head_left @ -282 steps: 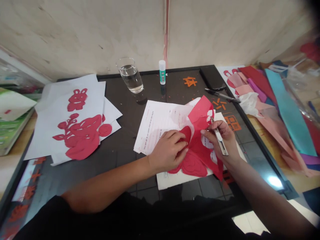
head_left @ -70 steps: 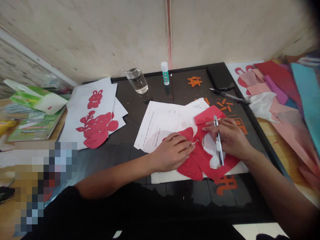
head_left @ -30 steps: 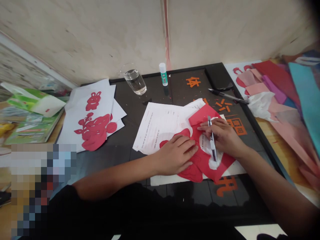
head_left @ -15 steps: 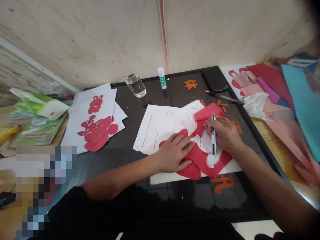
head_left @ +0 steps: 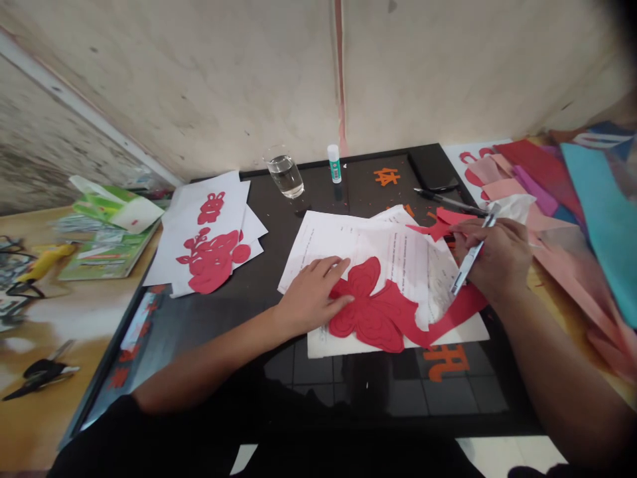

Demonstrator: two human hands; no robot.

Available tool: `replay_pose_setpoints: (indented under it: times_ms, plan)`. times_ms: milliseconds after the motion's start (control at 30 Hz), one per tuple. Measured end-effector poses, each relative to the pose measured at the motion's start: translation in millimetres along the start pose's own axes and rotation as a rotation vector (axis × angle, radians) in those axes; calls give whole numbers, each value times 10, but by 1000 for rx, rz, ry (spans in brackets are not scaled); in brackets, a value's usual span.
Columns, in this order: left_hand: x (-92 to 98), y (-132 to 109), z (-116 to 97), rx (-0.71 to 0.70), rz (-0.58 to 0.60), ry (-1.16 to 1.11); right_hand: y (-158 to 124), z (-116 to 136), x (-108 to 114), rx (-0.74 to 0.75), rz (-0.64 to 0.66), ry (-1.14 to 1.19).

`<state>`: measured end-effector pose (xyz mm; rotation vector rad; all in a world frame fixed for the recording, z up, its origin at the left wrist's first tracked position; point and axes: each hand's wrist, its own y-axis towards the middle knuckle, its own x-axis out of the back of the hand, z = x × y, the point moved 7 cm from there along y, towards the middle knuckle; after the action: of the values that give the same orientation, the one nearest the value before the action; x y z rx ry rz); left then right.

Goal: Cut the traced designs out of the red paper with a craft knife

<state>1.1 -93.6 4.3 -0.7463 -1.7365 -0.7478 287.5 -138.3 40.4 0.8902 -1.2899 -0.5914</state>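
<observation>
The **left hand** point(head_left: 311, 299) was found laid flat, palm down, on the **printed white sheets** point(head_left: 363, 249), its **fingers** point(head_left: 332, 268) spread wide and holding nothing. The fingertips are just beside the **red paper cut-out** point(head_left: 368, 312), a lobed flower-like form lying on the sheets. A **red paper strip** point(head_left: 455, 315) is joined to it and runs right, beneath the **right hand** point(head_left: 495, 255). The fingers of that hand are closed narrowly on a silver **craft knife** point(head_left: 468, 269), held tilted with its tip pointing down and to the left, clear of the paper. A smaller **red paper scrap** point(head_left: 438, 227) lies near the hand, at the upper edge of the sheets.

The items stand on a black **surface** point(head_left: 363, 182). Along its far edge, an upright **glue stick** point(head_left: 334, 163) and a **glass of water** point(head_left: 286, 176) were noted. A **black pen** point(head_left: 448, 201) lies beside a dark **phone** point(head_left: 432, 166), and **orange cut-out characters** point(head_left: 387, 176) are placed nearby. To the left, **white sheets bearing red cut-outs** point(head_left: 212, 239) are stacked. To the right, **assorted coloured paper sheets** point(head_left: 562, 192) are piled, with a **crumpled tissue** point(head_left: 512, 209) on them, close to the right hand.
</observation>
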Motion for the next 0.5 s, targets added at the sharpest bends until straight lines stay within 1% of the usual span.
replay_pose_setpoints:
  times_ms: [67, 100, 133, 200, 233, 300, 367, 433, 500]
  plan:
    - [-59, -7, -13, 21, 67, -12, 17, -17, -49, -59, 142, 28]
    - [-77, -9, -31, 21, 90, -5, 24, -6, -41, -114, 206, 48]
    - [-89, -12, -50, 20, 105, 9, 25, 22, -1, -184, 247, 72]
    - [-99, -21, -80, 25, 110, 48, -12, 110, 159, -364, 268, 122]
    - [-101, -29, -94, 27, 105, 70, -57, 210, 221, -406, 315, 169]
    - [-100, -52, -118, 34, 92, 116, -185, 477, 318, -392, 432, 289]
    - [-97, -91, -145, 41, 96, 161, -356, 724, 371, -314, 550, 363]
    - [-94, -151, -184, 39, 136, 208, -501, 881, 398, -197, 596, 369]
    - [-80, -227, -242, 18, 187, 256, -593, 923, 387, -96, 590, 341]
